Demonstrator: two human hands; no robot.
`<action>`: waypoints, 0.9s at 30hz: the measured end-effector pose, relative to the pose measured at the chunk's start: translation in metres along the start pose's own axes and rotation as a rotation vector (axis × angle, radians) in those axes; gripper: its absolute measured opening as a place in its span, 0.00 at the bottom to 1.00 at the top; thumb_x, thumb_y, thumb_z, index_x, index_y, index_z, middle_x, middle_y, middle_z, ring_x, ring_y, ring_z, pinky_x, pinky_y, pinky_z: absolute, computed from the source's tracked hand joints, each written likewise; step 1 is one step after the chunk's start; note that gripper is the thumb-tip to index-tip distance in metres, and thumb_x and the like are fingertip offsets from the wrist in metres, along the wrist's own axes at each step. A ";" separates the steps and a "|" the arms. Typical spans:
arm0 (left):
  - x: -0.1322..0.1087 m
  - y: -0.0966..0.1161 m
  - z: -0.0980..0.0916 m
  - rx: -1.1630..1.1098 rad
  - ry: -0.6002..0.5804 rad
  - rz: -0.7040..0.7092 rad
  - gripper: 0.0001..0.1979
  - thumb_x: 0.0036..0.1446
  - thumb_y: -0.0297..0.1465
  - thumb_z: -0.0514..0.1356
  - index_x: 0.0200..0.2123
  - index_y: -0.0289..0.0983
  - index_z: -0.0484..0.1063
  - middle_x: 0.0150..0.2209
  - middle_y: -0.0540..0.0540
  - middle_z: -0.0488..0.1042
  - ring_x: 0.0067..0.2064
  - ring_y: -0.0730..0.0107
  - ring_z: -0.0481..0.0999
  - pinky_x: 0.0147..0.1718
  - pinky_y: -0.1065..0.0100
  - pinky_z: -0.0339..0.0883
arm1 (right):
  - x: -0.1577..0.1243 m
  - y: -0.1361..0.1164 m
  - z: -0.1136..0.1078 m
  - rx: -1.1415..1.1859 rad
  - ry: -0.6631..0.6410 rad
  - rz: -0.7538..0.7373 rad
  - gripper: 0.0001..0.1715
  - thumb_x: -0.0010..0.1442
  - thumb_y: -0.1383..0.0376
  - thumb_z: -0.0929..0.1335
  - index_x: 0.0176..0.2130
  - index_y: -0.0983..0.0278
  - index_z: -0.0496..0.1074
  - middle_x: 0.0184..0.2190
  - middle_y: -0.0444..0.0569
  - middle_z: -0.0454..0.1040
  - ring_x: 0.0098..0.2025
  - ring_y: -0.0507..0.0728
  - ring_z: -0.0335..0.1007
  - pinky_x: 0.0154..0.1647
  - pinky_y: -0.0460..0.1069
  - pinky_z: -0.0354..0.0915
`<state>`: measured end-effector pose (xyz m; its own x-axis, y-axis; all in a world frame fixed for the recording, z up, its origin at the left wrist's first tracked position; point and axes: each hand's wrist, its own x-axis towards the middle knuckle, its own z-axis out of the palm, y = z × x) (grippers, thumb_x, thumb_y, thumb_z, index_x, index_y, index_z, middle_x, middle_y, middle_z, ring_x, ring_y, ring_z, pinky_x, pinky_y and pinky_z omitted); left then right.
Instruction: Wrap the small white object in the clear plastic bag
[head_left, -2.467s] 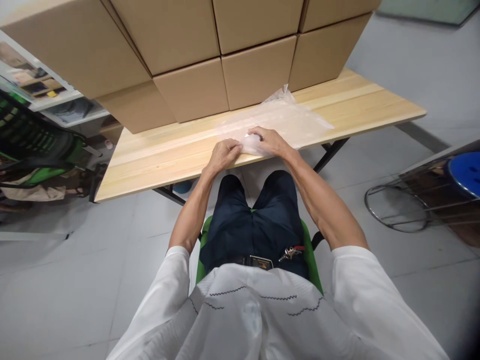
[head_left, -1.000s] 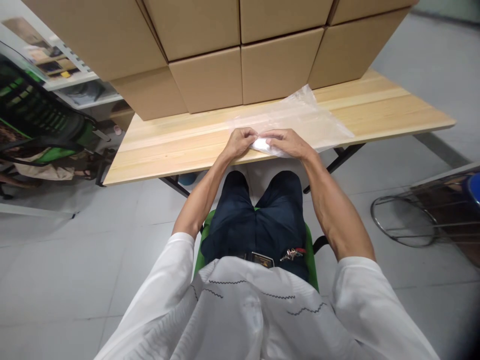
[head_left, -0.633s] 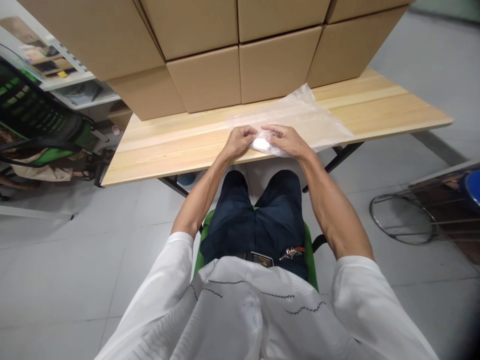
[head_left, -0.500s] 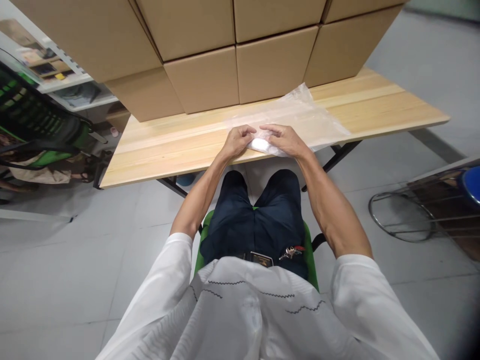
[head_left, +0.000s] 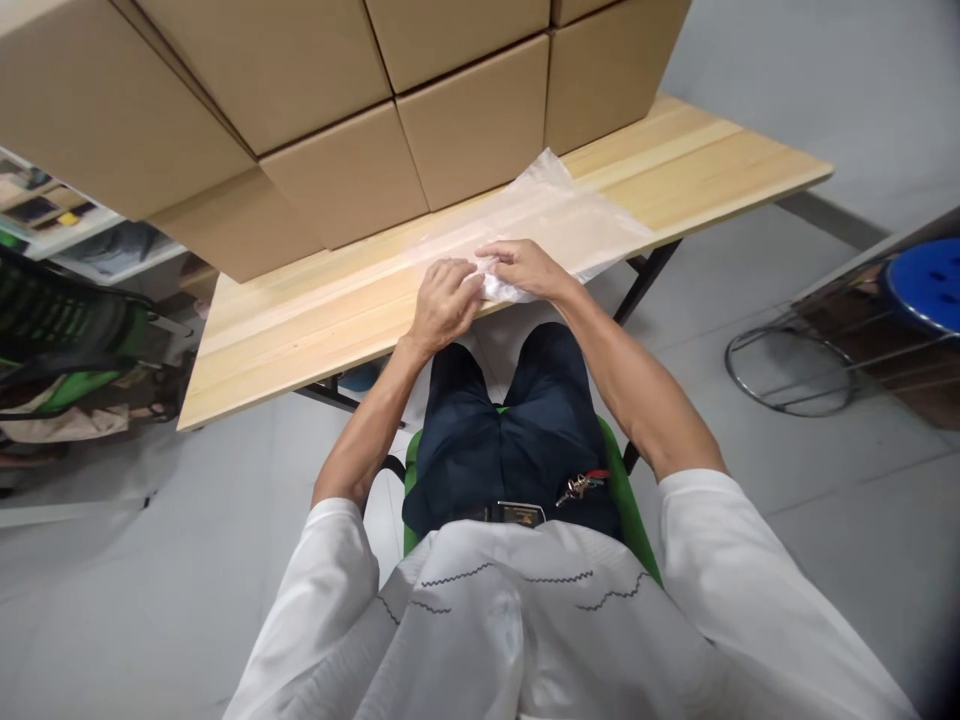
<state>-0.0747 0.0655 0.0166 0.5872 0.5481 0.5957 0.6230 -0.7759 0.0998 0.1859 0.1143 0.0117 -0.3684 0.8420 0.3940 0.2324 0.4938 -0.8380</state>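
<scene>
At the centre of the frame, the left hand [head_left: 442,305] and right hand [head_left: 525,268] pinch a small white packet [head_left: 501,289] at the tabletop [head_left: 300,320] edge. It lies on a clear plastic bag [head_left: 570,220] below stacked cardboard boxes [head_left: 337,190].

In front of me stands a pale wooden desk [head_left: 300,320]. Stacked cardboard boxes [head_left: 345,180] sit along its far side. A clear plastic bag [head_left: 570,215] lies flat on the wood before them, reaching the near edge by my knees.

Pale wooden table [head_left: 675,165], stacked cardboard boxes [head_left: 337,100], grey tiled floor [head_left: 135,560], blue-topped stool [head_left: 926,285], green chair [head_left: 60,340]
</scene>
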 end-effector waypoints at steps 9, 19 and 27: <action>0.004 -0.003 -0.003 -0.042 -0.206 -0.033 0.24 0.78 0.35 0.57 0.69 0.38 0.83 0.72 0.31 0.85 0.71 0.42 0.85 0.73 0.41 0.79 | 0.001 0.000 -0.003 -0.014 0.018 0.041 0.31 0.63 0.58 0.72 0.60 0.62 0.93 0.62 0.56 0.92 0.64 0.72 0.89 0.73 0.66 0.81; 0.006 0.001 -0.002 -0.142 -0.201 -0.089 0.26 0.73 0.34 0.59 0.69 0.39 0.84 0.72 0.34 0.85 0.70 0.42 0.86 0.70 0.46 0.81 | -0.035 -0.047 0.002 -0.474 -0.079 -0.170 0.41 0.78 0.56 0.70 0.83 0.62 0.76 0.83 0.61 0.76 0.85 0.78 0.70 0.91 0.76 0.59; 0.010 -0.004 -0.003 -0.271 -0.214 -0.147 0.27 0.75 0.42 0.62 0.70 0.40 0.84 0.70 0.35 0.87 0.68 0.45 0.87 0.71 0.47 0.81 | -0.053 -0.027 0.025 -0.508 -0.117 -0.118 0.46 0.81 0.53 0.66 0.88 0.66 0.64 0.85 0.67 0.72 0.84 0.78 0.70 0.89 0.77 0.63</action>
<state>-0.0727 0.0735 0.0249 0.6142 0.6907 0.3817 0.5664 -0.7226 0.3962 0.1767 0.0512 0.0040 -0.5099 0.7586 0.4056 0.5792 0.6514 -0.4902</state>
